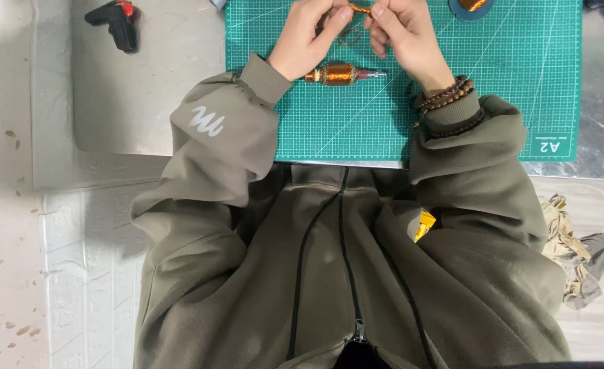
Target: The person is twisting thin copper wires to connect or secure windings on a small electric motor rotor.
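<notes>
Jacket [343, 273], olive, zipped, fills the near frame; crumpled rag [579, 253] on the floor just right of it. Steel table [138, 102] beyond, green cutting mat [397, 116] on top. Copper-wound armature [339, 73] with steel shaft lies flat on the mat between the wrists, touching neither hand as far as I can tell. Bead bracelets [449, 96] on right wrist. Left hand [310, 34] and right hand [404, 34] meet at the far edge, fingertips of both pinched on one small copper wire piece [360, 9]. Thin wire loop [348, 37] under them. Blue round holder [471, 7] far right, orange contents, cropped, can't tell what. Black tool [115, 22] with red part far left.
</notes>
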